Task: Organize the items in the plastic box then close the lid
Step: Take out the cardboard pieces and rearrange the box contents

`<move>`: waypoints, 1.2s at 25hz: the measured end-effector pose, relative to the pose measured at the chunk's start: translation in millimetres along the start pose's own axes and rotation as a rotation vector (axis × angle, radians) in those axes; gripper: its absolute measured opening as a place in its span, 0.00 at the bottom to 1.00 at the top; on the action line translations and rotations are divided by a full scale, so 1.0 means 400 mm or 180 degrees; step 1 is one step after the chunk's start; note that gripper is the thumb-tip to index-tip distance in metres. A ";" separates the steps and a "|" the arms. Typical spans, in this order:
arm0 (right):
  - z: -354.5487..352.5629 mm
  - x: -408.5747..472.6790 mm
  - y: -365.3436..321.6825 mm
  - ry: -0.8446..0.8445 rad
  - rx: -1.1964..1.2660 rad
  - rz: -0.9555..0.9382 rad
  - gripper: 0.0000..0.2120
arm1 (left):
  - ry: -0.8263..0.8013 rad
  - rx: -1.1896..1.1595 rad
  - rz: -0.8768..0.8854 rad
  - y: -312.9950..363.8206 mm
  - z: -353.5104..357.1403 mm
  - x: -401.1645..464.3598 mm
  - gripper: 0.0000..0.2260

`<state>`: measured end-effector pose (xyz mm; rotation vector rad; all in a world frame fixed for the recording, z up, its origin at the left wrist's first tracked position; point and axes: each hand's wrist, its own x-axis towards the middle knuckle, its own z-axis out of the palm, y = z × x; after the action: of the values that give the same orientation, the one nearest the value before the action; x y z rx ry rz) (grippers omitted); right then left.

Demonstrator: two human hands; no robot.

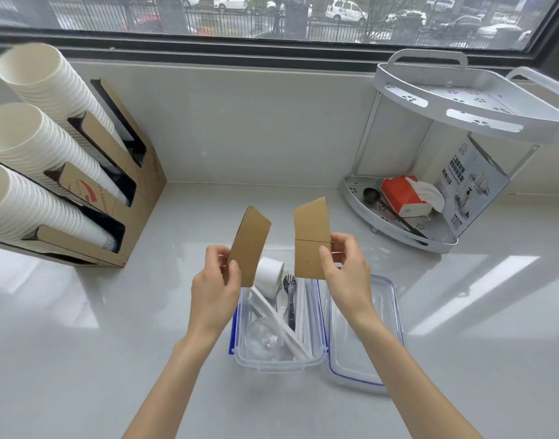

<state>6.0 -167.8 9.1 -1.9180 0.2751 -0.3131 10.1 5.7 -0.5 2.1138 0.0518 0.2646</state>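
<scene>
A clear plastic box (pixel 316 356) with blue clips stands open on the counter below my hands. Inside lie white straws (pixel 284 327), a dark plastic fork (pixel 290 296), a clear cup lid (pixel 261 339) and a white paper cup (pixel 268 275) on its side. The box's clear lid (pixel 360 359) with a blue seal lies flat just right of it. My left hand (pixel 213 289) pinches a brown cardboard cup sleeve (pixel 249 245) above the box's far left corner. My right hand (pixel 344 264) holds a second brown sleeve (pixel 311 239) above the far right corner.
A cardboard dispenser (pixel 126 191) with three stacks of white paper cups (pixel 47 153) leans at the left. A white two-tier corner rack (pixel 430 172) stands at the right, holding a red tissue pack (pixel 405 196), a dark scoop and a printed box. A window ledge runs behind.
</scene>
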 end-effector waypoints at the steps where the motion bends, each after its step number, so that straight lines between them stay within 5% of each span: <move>1: 0.006 -0.011 -0.006 -0.0053 0.0042 -0.0013 0.07 | -0.0053 -0.0074 -0.0052 0.007 0.000 -0.007 0.02; 15: 0.104 -0.127 0.010 -0.0823 -0.0481 -0.0628 0.11 | -0.0723 -0.0836 -0.0096 0.014 0.019 -0.088 0.09; 24: 0.118 -0.142 0.027 -0.1540 -0.0632 -0.1013 0.15 | -0.0328 -0.0446 -0.0280 -0.028 -0.011 -0.071 0.06; 30: 0.115 -0.138 0.068 -0.1759 -0.1637 -0.0366 0.17 | 0.0170 0.0346 -0.0364 -0.077 -0.063 -0.074 0.12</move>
<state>-31.1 -118.8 -36.8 -2.4398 -0.1411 0.2452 -21.7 39.0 -18.9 2.2023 0.2225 0.2546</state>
